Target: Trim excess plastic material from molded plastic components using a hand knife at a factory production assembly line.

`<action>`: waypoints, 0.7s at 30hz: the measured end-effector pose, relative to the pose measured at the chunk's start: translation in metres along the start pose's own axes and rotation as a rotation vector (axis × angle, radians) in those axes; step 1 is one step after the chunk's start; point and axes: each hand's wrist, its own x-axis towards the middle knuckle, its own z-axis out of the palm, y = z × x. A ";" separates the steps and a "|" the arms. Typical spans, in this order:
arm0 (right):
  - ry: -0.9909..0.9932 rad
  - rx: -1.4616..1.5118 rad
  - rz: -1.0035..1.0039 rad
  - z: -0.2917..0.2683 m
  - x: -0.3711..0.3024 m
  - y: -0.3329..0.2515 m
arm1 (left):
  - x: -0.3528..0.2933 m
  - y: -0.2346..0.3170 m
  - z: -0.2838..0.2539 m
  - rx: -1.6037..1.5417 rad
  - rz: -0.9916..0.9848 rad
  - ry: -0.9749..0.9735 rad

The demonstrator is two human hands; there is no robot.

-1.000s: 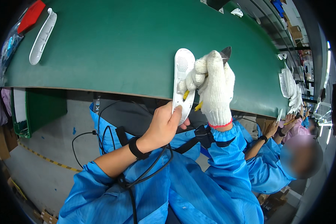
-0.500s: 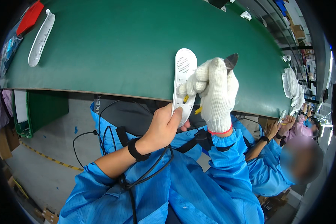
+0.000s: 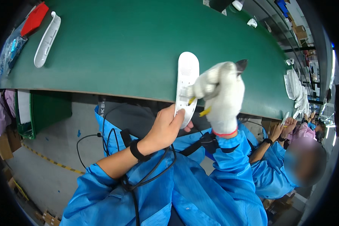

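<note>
A long white plastic shell [image 3: 184, 81] with rounded ends and a patch of small holes extends past the table's near edge. My bare left hand [image 3: 167, 126] pinches its lower end between thumb and fingers. On my right hand [image 3: 224, 94] is a white knitted glove with a red cuff edge. Its fingers are wrapped round a yellow-handled tool [image 3: 205, 112], and a dark pointed end sticks out at the top of the fist. The gloved fingers are right beside the shell's right edge; motion blurs them, and the glove hides most of the tool.
Another white shell [image 3: 48, 39] lies on the green table [image 3: 120, 49] at far left, near a red tray-like piece [image 3: 34, 19]. White parts [image 3: 295, 88] are piled at right, beside a co-worker in blue [image 3: 271, 169]. Black cables [image 3: 150, 175] hang across my lap.
My right hand has shifted slightly right and away from the shell, with the tool still in it. My left hand keeps hold of the shell. The whole view has shifted a little.
</note>
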 end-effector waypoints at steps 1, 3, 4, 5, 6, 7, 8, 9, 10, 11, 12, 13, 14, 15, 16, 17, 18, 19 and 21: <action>0.081 0.097 -0.013 0.002 0.009 -0.006 | -0.002 0.004 -0.002 -0.017 -0.055 -0.005; 0.084 0.108 -0.052 -0.001 0.026 -0.022 | -0.012 0.008 -0.007 -0.050 -0.066 -0.015; 0.100 0.034 -0.082 -0.005 0.037 -0.029 | -0.015 0.012 -0.009 -0.041 -0.062 -0.023; 0.097 0.048 -0.114 -0.013 0.051 -0.033 | -0.017 0.017 -0.010 0.002 -0.033 -0.034; 0.112 0.028 -0.032 -0.022 0.067 -0.033 | -0.016 0.024 -0.012 0.049 0.025 -0.047; 0.121 0.013 0.056 -0.031 0.082 -0.029 | -0.017 0.035 -0.012 0.053 0.039 -0.031; 0.117 0.034 0.028 -0.035 0.096 -0.024 | -0.016 0.048 -0.012 0.058 0.054 -0.016; 0.150 0.062 0.116 -0.038 0.109 -0.020 | -0.013 0.059 -0.015 0.086 0.071 -0.016; 0.180 0.090 0.210 -0.042 0.120 -0.014 | -0.012 0.069 -0.019 0.098 0.101 0.022; 0.162 0.106 0.198 -0.046 0.129 -0.007 | -0.010 0.080 -0.023 0.109 0.132 0.061; 0.159 0.117 0.212 -0.048 0.135 -0.003 | -0.006 0.092 -0.030 0.167 0.119 0.088; 0.175 0.151 0.218 -0.047 0.137 -0.004 | 0.002 0.098 -0.040 0.297 0.199 0.117; 0.191 0.186 0.227 -0.047 0.137 -0.004 | 0.010 0.104 -0.052 0.427 0.279 0.145; 0.192 0.197 0.211 -0.052 0.134 -0.006 | 0.015 0.120 -0.058 0.541 0.282 0.157; 0.151 0.220 0.209 -0.053 0.131 -0.007 | 0.024 0.127 -0.071 0.619 0.346 0.184; 0.111 0.242 0.208 -0.054 0.130 -0.007 | 0.032 0.139 -0.081 0.757 0.401 0.230; 0.104 0.257 0.201 -0.056 0.129 -0.008 | 0.042 0.152 -0.090 0.894 0.452 0.270; 0.093 0.260 0.207 -0.057 0.129 -0.007 | 0.054 0.164 -0.101 1.041 0.487 0.300; 0.096 0.233 0.229 -0.059 0.131 -0.006 | 0.082 0.184 -0.123 1.308 0.568 0.328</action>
